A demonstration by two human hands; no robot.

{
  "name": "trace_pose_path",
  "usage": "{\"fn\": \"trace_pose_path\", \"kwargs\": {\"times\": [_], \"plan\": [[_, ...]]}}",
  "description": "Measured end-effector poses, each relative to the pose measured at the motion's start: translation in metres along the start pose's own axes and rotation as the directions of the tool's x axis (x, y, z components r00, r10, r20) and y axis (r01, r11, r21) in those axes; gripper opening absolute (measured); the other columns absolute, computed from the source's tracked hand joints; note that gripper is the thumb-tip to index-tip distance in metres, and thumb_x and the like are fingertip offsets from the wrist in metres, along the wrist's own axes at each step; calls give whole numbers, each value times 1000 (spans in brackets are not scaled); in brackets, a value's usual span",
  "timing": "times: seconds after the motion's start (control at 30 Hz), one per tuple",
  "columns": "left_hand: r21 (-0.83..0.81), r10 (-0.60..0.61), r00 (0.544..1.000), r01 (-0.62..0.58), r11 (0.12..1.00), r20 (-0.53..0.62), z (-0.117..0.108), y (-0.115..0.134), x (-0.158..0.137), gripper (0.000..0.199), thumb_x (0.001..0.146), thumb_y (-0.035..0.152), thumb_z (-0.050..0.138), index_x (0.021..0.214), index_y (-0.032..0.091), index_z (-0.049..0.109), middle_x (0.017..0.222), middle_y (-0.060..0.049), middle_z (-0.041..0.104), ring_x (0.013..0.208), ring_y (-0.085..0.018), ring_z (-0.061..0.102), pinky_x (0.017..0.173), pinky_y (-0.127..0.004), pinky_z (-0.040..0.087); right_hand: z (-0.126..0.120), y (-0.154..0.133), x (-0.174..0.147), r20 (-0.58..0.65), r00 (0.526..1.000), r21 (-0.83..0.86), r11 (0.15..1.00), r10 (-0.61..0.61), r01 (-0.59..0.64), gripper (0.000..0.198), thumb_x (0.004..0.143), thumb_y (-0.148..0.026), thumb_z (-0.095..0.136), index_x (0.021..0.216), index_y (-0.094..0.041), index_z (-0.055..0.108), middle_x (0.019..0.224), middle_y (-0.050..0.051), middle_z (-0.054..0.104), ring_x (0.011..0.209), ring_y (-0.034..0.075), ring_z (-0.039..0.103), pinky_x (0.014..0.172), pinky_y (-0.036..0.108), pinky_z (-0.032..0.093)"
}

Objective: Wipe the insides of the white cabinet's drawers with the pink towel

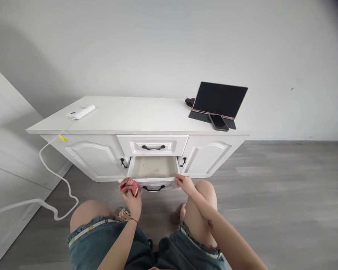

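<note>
A folded red-pink cloth (129,184) with pale marks is pinched in my left hand (133,203). It is at the left end of the drawer's front edge, and I cannot tell whether it touches the wood. My right hand (185,183) has its fingers closed on the right top corner of that same drawer (154,167). The drawer is pulled out from the white cabinet (129,112), with small specks on its pale bottom. A black curved handle (153,188) shows on its front. Above it, another drawer (153,145) is pushed in.
On the cabinet top are a white device (83,112) with a white cable (42,157), a propped tablet (219,99), a phone (219,122) and a dark bundled item (189,102). My knees flank the drawer. A white wardrobe (14,150) stands at left; grey floor (281,202) lies right.
</note>
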State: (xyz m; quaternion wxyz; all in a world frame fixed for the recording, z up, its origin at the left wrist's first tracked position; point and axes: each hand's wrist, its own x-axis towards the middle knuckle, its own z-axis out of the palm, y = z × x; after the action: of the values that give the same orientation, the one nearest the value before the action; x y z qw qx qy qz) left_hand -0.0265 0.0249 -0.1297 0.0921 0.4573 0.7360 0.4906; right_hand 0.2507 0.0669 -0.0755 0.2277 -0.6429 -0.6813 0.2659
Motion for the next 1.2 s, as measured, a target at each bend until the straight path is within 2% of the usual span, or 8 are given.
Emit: {"fn": "trace_pose_path", "kwargs": {"times": [0.13,0.3,0.53,0.77,0.9,1.0,1.1,1.2], "plan": [[24,-4,998,6,1000,-57,13,-6,0,29,77,28,53,101,12,55,128,-21,41,129,-36,34,104,-50,32,-7,9,-3,-143,983,-8,993,117,-119,35,91,-34,40,92,-17,71,65,4,68,65,19,65,67,26,44],[41,-59,989,65,997,-138,22,7,0,33,80,30,51,107,11,51,129,-22,38,129,-35,33,106,-52,30,-12,23,-3,-274,934,5,971,230,-237,34,87,-34,46,93,-13,73,93,14,68,81,22,64,79,29,44],[-4,14,1000,-15,1000,-8,41,41,-18,30,84,26,49,108,9,52,133,-24,29,130,-34,33,105,-49,32,-7,35,2,-231,940,89,968,251,-236,36,87,-37,45,90,-13,72,83,10,68,73,19,65,75,26,46],[-63,36,999,-38,997,-38,66,71,-35,27,80,21,54,105,11,56,130,-21,32,132,-35,31,107,-49,30,-13,39,12,-184,961,105,977,204,-188,39,88,-35,41,80,-13,72,83,10,69,71,18,66,72,25,45],[-136,1,998,7,991,58,85,86,-51,31,76,20,59,106,16,59,131,-17,33,125,-33,39,104,-50,33,-18,42,19,-159,972,104,982,174,-159,40,87,-37,41,71,-14,70,76,9,69,73,20,66,71,26,44],[-200,45,988,-15,980,146,98,100,-64,36,77,20,58,113,19,60,130,-15,36,120,-30,45,102,-48,37,-20,44,22,-145,975,115,982,166,-150,42,87,-39,40,68,-15,69,78,9,70,74,20,65,72,26,44],[-162,165,957,-128,978,237,107,113,-72,39,78,12,52,115,20,60,126,-13,40,119,-28,46,101,-46,38,-22,45,23,-139,975,129,980,172,-154,43,89,-39,37,75,-16,70,80,8,70,78,20,66,74,26,44],[-14,275,882,-292,956,383,110,124,-77,44,77,5,46,115,21,62,125,-14,45,118,-29,45,100,-49,38,-24,44,22,-133,973,144,975,186,-167,47,91,-43,33,79,-17,70,78,8,71,77,19,66,74,26,45]]}}
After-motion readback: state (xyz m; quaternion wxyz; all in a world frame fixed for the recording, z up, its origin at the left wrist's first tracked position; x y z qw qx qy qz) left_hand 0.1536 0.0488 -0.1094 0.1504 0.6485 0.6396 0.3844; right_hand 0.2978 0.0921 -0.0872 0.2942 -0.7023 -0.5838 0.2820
